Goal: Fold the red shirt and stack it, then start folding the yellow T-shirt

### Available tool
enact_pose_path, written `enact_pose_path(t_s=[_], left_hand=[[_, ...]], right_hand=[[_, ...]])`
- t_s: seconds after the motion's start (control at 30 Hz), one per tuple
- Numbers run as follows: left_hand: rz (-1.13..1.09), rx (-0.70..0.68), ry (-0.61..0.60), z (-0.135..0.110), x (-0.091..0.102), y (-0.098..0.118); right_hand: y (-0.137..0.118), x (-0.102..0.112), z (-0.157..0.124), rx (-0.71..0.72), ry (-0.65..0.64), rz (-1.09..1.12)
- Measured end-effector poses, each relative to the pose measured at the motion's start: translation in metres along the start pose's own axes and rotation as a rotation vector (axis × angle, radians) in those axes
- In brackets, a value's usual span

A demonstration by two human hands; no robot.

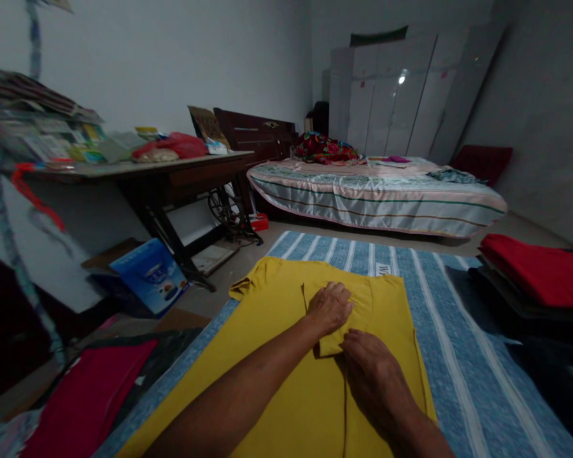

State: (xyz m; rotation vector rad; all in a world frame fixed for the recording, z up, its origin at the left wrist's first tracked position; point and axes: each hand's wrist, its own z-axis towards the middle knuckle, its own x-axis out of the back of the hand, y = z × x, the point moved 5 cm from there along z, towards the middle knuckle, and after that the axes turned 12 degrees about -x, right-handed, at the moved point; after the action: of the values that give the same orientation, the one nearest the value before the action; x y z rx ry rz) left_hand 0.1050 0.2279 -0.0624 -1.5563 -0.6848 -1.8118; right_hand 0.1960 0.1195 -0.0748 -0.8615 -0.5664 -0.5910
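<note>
A yellow shirt (pixel 267 356) lies spread over a blue cloth with white stripes (pixel 430 286). Its right side is folded inward, and a sleeve (pixel 334 343) lies turned back on top of the body. My left hand (pixel 332 306) is on the folded sleeve part, its fingers curled together against the fabric. Just nearer to me, my right hand (pixel 370 359) has its fingertips closed on the sleeve's edge. The other sleeve (pixel 248 280) stays stretched out at the far left. What lies under my palms is hidden.
At right, folded clothes are stacked with a red one (pixel 544 270) on top. A magenta folded cloth (pixel 90 394) lies at left. Beyond stand a sewing-machine table (pixel 181 166), a blue box (pixel 148 277) and a bed (pixel 372 200). A wardrobe (pixel 391 95) lines the back wall.
</note>
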Motion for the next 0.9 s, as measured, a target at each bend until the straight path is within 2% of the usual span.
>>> enact_pose_path(t_s=[0.13,0.33,0.47,0.7,0.9], left_hand=[[0.004,0.046,-0.062,0.008,0.0,0.001],[0.06,-0.048,-0.038,0.009,-0.006,0.004],[-0.033,-0.016,-0.007,-0.002,-0.008,-0.005],[-0.261,-0.044,-0.265,-0.012,-0.018,-0.015],[-0.239,-0.055,-0.28,-0.012,-0.019,-0.014]], right_hand=[[0.004,0.006,0.001,-0.06,0.012,0.141],[0.0,0.001,0.0,-0.009,-0.077,0.072],[0.0,-0.003,-0.001,-0.018,-0.139,0.049],[-0.009,-0.001,0.001,-0.042,-0.246,0.015],[-0.013,0.002,0.002,-0.038,-0.251,0.023]])
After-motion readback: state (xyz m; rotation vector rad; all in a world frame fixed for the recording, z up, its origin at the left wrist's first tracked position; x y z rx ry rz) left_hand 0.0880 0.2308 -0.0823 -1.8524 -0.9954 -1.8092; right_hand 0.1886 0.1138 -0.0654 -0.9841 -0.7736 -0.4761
